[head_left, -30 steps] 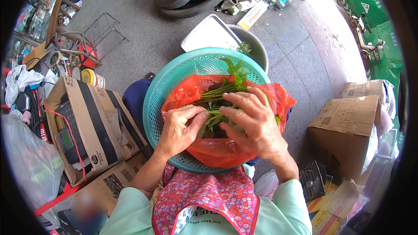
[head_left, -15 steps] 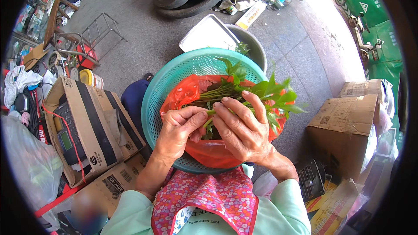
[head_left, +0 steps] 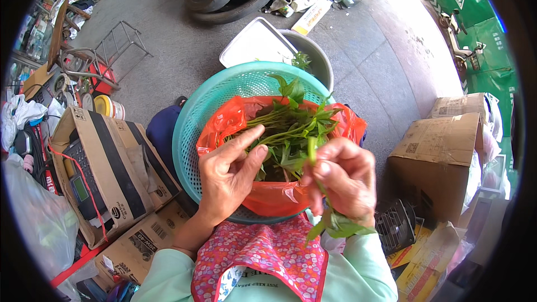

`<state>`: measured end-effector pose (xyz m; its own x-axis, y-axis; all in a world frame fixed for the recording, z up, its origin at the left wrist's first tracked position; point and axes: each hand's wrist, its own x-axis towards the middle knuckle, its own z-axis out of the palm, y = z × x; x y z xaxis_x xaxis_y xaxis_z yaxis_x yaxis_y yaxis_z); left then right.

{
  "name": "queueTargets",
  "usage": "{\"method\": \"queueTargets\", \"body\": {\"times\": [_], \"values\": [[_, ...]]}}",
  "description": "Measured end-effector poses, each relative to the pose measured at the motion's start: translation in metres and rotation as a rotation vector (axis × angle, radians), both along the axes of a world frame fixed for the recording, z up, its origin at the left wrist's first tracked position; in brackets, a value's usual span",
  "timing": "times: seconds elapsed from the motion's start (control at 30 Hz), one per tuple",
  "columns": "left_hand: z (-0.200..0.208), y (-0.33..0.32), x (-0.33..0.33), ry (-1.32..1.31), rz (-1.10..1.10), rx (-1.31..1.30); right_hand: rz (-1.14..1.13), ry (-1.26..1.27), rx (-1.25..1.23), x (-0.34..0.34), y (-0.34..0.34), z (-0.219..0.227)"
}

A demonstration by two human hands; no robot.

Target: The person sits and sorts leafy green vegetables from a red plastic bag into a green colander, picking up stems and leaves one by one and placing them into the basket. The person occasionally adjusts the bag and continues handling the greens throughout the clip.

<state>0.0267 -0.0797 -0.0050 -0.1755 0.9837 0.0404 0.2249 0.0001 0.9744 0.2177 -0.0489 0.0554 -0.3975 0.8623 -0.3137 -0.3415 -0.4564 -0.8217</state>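
Note:
My right hand (head_left: 347, 176) pinches a leafy green stem (head_left: 311, 148) between thumb and fingertips. Its cut end points away from me, and its leaves (head_left: 341, 226) hang below the hand toward my sleeve. My left hand (head_left: 229, 170), thumb and forefinger apart, is open over the near left side of a pile of leafy greens (head_left: 285, 131). I see nothing between those fingers; the other fingers are partly hidden. The greens lie in a red plastic bag (head_left: 268, 198), which sits in a teal perforated basket (head_left: 187, 128) in front of me.
Beyond the basket are a white tray (head_left: 254, 45) and a grey basin (head_left: 324, 64) with a few leaves. Cardboard boxes stand at left (head_left: 112, 162) and right (head_left: 436, 151). Old tires (head_left: 235, 0) lie farther off; a metal rack (head_left: 126, 45) is at far left.
My hands have come apart. The right hand has drawn a stem right and toward me, turning its leaves from the far side to the near side. The left hand's pinch has opened.

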Motion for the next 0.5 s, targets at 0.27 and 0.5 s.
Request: {"method": "queueTargets", "body": {"times": [0.27,0.5], "values": [[0.015,0.001,0.0,-0.644,-0.146,0.135,0.054,-0.108,0.168,-0.022,-0.002,-0.026],[0.064,-0.019,-0.023,0.477,-0.151,0.853,0.116,-0.182,0.635,-0.002,-0.002,0.003]]}}
